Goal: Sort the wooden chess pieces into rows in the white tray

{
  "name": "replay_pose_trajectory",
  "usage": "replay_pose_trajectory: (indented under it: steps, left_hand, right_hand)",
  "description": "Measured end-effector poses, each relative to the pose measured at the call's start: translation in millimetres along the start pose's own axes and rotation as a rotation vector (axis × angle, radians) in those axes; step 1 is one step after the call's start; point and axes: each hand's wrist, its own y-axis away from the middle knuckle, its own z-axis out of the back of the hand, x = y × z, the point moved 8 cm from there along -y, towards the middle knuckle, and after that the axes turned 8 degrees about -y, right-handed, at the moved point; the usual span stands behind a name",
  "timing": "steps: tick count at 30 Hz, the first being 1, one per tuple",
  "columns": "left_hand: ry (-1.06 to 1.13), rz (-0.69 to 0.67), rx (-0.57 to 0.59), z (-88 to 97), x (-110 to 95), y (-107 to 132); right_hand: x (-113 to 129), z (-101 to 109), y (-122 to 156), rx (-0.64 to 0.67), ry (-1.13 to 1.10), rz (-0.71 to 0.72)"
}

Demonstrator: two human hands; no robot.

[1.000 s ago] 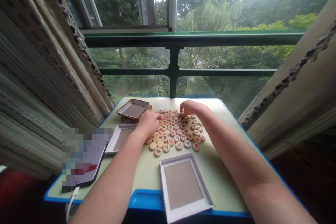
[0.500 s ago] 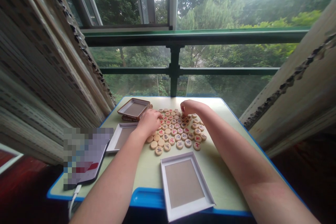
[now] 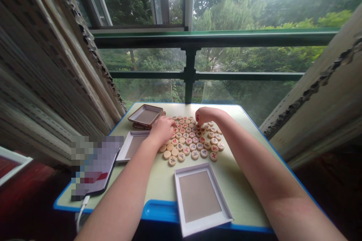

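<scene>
Several round wooden chess pieces (image 3: 192, 138) with red and black characters lie flat in a cluster on the pale green table (image 3: 243, 180). My left hand (image 3: 162, 130) rests on the cluster's left edge with its fingers curled over some pieces. My right hand (image 3: 205, 115) hovers at the far side of the cluster, fingers bent down and pinched on a piece I cannot single out. Both forearms reach in from the near edge.
A white tray (image 3: 201, 198) lies at the near table edge. Another white tray (image 3: 132, 147) sits left of the pieces, and a brown-rimmed tray (image 3: 145, 116) is stacked at the far left. A phone (image 3: 96, 169) on a cable lies at the left edge. A green railing (image 3: 209, 39) runs behind.
Both hands stay on the pieces with only small finger movements. The camera has shifted slightly, so the table sits a little further right in view.
</scene>
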Motion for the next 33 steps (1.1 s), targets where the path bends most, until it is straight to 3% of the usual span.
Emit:
replay_pose_trajectory:
  steps: [16, 26, 33]
  left_hand:
    - [-0.005, 0.013, -0.007, 4.4, -3, 1]
    - [0.007, 0.006, -0.018, 5.0, -2, 1]
    - [0.008, -0.001, -0.019, 4.2, -2, 0]
  right_hand:
    - [9, 3, 0, -0.097, -0.032, 0.014]
    - [23, -3, 1, -0.038, -0.006, 0.048]
    - [20, -7, 0, -0.005, -0.021, 0.069]
